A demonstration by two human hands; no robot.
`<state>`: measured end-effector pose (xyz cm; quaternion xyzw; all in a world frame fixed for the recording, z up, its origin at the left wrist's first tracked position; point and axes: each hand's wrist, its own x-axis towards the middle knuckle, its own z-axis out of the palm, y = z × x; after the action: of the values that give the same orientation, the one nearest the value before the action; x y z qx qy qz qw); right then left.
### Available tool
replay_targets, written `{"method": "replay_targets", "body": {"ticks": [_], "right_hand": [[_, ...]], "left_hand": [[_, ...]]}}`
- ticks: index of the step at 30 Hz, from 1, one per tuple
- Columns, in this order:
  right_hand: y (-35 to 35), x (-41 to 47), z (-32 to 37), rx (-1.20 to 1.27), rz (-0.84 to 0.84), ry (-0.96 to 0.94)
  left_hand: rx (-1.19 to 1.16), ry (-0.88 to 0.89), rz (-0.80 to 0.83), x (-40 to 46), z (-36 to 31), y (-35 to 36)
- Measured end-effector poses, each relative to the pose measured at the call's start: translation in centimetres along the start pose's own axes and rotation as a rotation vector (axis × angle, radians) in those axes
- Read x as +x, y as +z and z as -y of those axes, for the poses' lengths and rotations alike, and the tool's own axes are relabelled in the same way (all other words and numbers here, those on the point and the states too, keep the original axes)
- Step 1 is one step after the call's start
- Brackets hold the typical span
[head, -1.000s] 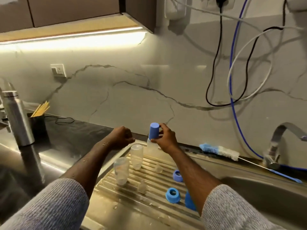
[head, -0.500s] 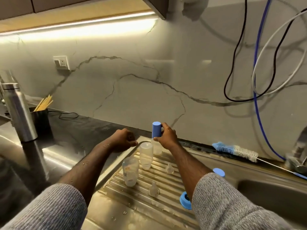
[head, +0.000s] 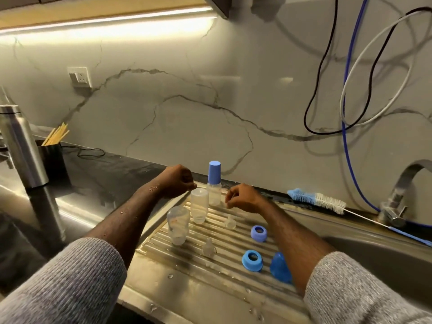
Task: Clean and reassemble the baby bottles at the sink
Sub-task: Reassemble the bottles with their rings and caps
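Note:
An assembled clear baby bottle (head: 214, 191) with a blue cap (head: 214, 171) stands upright at the back of the ribbed steel draining board (head: 224, 274). My right hand (head: 244, 199) hovers just right of it, fingers loosely curled, holding nothing. My left hand (head: 178, 181) is a closed fist at the board's back left edge, empty. Two clear bottles (head: 199, 208) (head: 178, 224) stand upside down in front of the assembled bottle. Two clear teats (head: 230, 222) (head: 208, 247), two blue collar rings (head: 258, 233) (head: 252, 260) and a blue cap (head: 280, 268) lie on the board.
A bottle brush (head: 315, 200) lies along the back ledge, pointing toward the tap (head: 397, 206). The sink basin (head: 378, 265) is at the right. A steel flask (head: 21, 148) and a black holder of sticks (head: 52, 157) stand far left. Cables (head: 346, 113) hang on the wall.
My right hand let go of the capped bottle and dropped to its right. The bottle now stands alone. The camera view shifted slightly right.

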<state>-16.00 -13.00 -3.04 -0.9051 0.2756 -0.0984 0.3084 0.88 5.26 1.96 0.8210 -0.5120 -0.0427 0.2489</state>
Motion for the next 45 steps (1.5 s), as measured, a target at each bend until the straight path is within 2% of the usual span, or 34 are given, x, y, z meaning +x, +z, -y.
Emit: {"method": "replay_targets", "body": {"ticks": [2, 4, 12, 17, 21, 28, 30, 33, 35, 38, 41, 45], "right_hand": [[-0.2, -1.4, -0.4, -0.103, 0.113, -0.007], [0.0, -2.3, -0.9, -0.191, 0.147, 0.007], [1.9, -3.4, -1.9, -0.311, -0.039, -0.061], [-0.9, -4.8, -3.1, -0.099, -0.307, -0.035], [-3.5, -8.7, -5.2, 0.065, -0.506, -0.053], [-5.6, -16.8, -9.0, 0.191, -0.61, -0.1], [-5.6, -18.6, -9.9, 0.262, -0.631, -0.083], [-5.0, -20.7, -11.5, 0.339, -0.641, -0.047], [-4.4, -21.8, -12.9, 0.364, -0.631, 0.008], [-3.9, -23.2, -14.4, 0.47, -0.646, 0.059], [-4.3, -24.0, -15.3, 0.597, -0.655, 0.073], [-5.0, -24.5, -16.5, 0.731, -0.71, 0.173]], "left_hand": [[-0.012, 0.016, -0.02, 0.2, -1.0, 0.3], [-0.018, 0.04, -0.032, 0.2, -2.4, 0.7], [0.036, 0.168, -0.025, -0.5, -6.3, 2.9], [-0.039, 0.199, -0.062, -0.8, -8.3, 5.0], [-0.004, 0.181, 0.054, -0.3, -10.0, 9.5], [0.178, 0.108, 0.331, 0.6, -11.1, 16.1], [0.161, 0.066, 0.358, 0.6, -11.0, 17.0], [0.122, 0.023, 0.258, -0.1, -11.0, 17.6], [0.038, 0.028, 0.07, -0.5, -11.7, 17.0], [-0.236, 0.092, -0.192, -0.9, -14.2, 15.2], [-0.444, 0.26, -0.227, -1.9, -18.6, 15.0], [-0.63, 0.387, -0.187, -4.4, -24.7, 18.8]]}}
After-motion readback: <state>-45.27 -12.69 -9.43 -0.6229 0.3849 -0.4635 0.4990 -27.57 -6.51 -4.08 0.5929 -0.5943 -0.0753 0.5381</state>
